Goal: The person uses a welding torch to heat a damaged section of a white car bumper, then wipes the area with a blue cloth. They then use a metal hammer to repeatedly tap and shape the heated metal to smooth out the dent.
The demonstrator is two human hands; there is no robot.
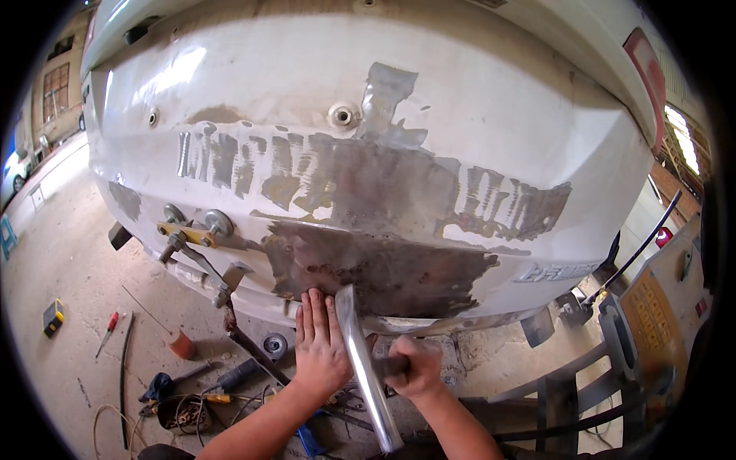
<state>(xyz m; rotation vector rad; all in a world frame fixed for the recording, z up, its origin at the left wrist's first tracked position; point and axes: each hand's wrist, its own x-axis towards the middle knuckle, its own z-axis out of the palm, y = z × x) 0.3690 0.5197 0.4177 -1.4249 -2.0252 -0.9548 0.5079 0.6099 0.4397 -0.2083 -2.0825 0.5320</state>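
In front of me is the white rear panel (253,84) of a vehicle, with its paint stripped to bare dark metal (383,268) in the lower middle. My left hand (320,353) lies with straight fingers against the lower edge of that bare patch. My right hand (422,368) is wrapped round the short dark handle of a body hammer (366,376). The hammer's long, polished, slightly curved head slants between my hands, its upper tip at the panel's lower bare metal. Whether the tip touches the metal I cannot tell.
A clamp with a yellow bar (188,233) and a rod is fixed to the panel's left. On the floor lie a yellow-black tool (54,317), a red screwdriver (112,323), a black hose (127,376) and a can of small parts (184,414). A machine (652,314) stands at right.
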